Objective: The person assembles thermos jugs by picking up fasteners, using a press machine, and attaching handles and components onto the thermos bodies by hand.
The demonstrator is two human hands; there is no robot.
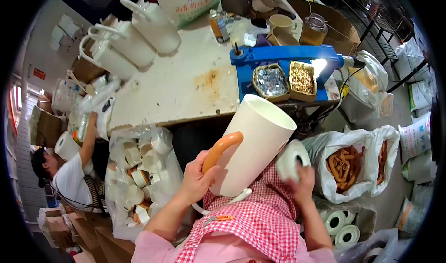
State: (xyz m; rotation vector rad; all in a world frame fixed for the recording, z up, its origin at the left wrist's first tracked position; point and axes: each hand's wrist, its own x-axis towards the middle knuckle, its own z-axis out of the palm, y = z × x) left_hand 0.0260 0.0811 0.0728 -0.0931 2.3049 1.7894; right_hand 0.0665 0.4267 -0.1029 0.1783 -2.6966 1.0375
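My left hand [197,177] is closed around an orange curved handle [224,147], which sits against the side of a large off-white jug body [253,144]. The jug leans over my lap, its wide open mouth tilted up and away. Whether the handle is fastened to it, I cannot tell. To the right of the jug, my right hand [303,181] grips a white ring-shaped part [289,163] with a hole in its middle; the fingers are slightly blurred. Below the jug, a white curved piece [239,197] lies on my red checked apron [260,226].
Three white jugs [134,42] stand on the worktable [174,84]. A blue press [288,54] holds boxes of silvery [269,81] and brassy small parts [302,77]. Bags of orange handles [344,167], white rings [347,235] and white-orange pieces [139,170] surround me. Another person [74,181] works at left.
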